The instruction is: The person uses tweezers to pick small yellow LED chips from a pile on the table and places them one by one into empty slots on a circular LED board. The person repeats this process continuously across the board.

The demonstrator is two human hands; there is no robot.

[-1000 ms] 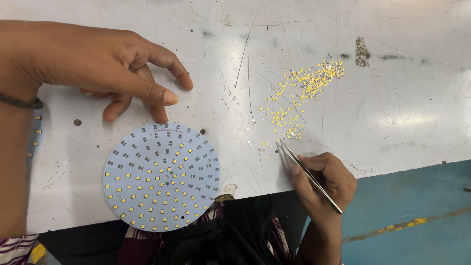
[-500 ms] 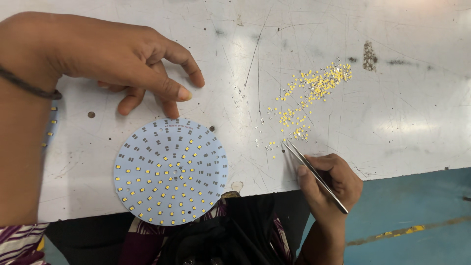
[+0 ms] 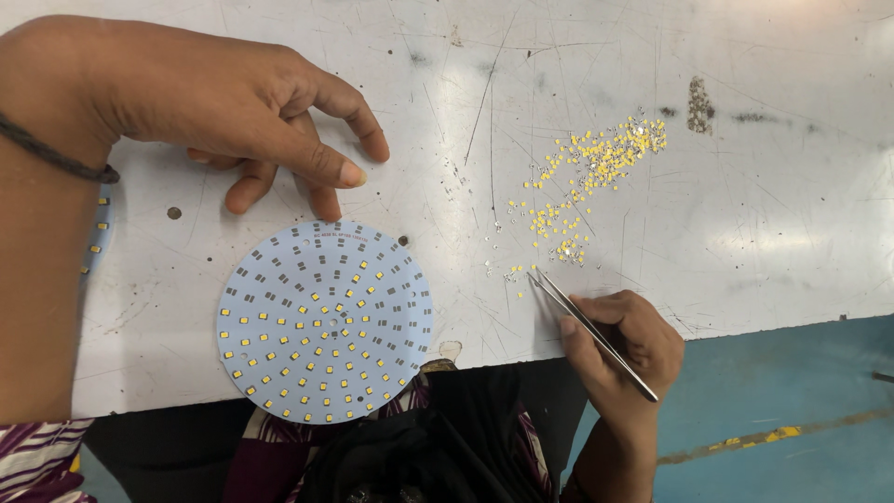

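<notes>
A scratched white counter [image 3: 745, 233] is seen from above. A round pale-blue circuit board [image 3: 324, 321], part-filled with small yellow chips, lies flat at the near edge and overhangs it slightly, so a nudge could tip it off. The left hand [image 3: 233, 102] is held loosely open just above the board, gripping nothing. The right hand [image 3: 624, 340] is closed around metal tweezers [image 3: 591, 333], whose tips rest by a loose scatter of yellow chips [image 3: 591, 177]. A careless sweep could scatter these. Whether a chip is pinched cannot be told. A second board is half hidden under the left forearm.
</notes>
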